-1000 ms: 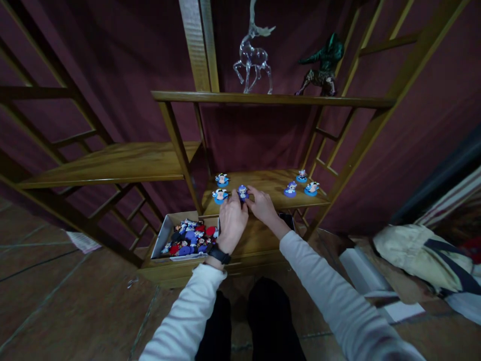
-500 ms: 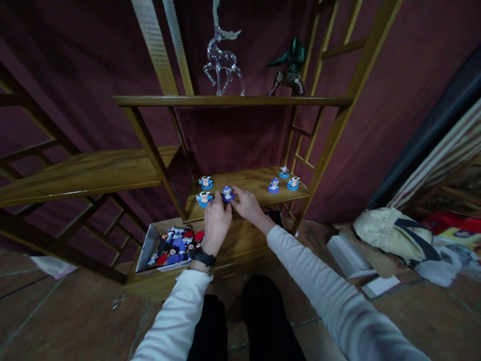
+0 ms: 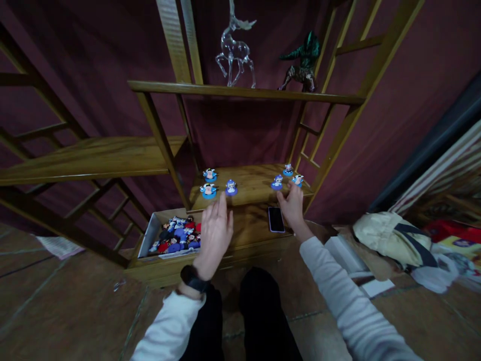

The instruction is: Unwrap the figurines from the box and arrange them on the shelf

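Note:
My left hand (image 3: pixel 216 230) is open, fingers stretched out just in front of a small purple figurine (image 3: pixel 231 187) on the lower shelf (image 3: pixel 251 180). Beside that figurine, on its left, stand two blue-based figurines, a front one (image 3: pixel 208 190) and a back one (image 3: pixel 209 175). At the shelf's right end my right hand (image 3: pixel 293 206) is open, thumb and fingers apart, in front of another purple figurine (image 3: pixel 277 182). Its fingertips partly cover a blue-based figurine (image 3: pixel 297 180); whether they touch it I cannot tell. A further figurine (image 3: pixel 288 169) stands behind.
An open box (image 3: pixel 148 235) of jumbled figurines sits left of my left hand. A phone (image 3: pixel 276 219) lies below the shelf. Above, a clear deer statue (image 3: pixel 236 52) and a dark figure (image 3: pixel 305 62) stand on the upper shelf (image 3: pixel 244 92). A bag (image 3: pixel 391 235) lies at right.
Both hands have come away from the left purple figurine, which now stands alone. My right hand has moved right to the other figurines, uncovering the phone; the view has shifted slightly.

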### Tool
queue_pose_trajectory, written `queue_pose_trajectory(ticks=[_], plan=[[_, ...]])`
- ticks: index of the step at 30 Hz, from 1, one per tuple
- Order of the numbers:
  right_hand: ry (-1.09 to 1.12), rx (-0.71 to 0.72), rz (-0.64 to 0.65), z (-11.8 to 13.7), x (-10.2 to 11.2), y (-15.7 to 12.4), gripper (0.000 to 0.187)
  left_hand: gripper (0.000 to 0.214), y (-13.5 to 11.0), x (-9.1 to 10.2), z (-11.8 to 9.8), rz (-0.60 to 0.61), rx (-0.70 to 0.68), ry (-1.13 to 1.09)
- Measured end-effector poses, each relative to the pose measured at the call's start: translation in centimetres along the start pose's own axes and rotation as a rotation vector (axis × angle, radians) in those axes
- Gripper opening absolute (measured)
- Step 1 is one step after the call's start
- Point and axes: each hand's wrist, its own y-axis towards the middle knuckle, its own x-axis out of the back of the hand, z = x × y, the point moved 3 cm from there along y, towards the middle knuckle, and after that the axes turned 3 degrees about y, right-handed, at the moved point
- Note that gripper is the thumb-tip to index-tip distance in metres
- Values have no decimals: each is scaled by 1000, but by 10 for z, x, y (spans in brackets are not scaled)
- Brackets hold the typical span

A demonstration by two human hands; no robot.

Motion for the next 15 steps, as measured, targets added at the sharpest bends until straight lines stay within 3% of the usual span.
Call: queue_pose_trajectory(ticks=[4,9,12,15], plan=[[-99,-52,73,-6,-15,16,51,58,-66,-4,14,164,-6,-66],[-165,-96,86,-3,-25,24,53,59,-150,-24,51,327,151,-103],[-164,-94,93,-4,-26,24,52,59,-180,-27,65,361,227,-120],[-170,-88,96,-6,-25,23,51,54,-192,-26,70,364,301,-128]])
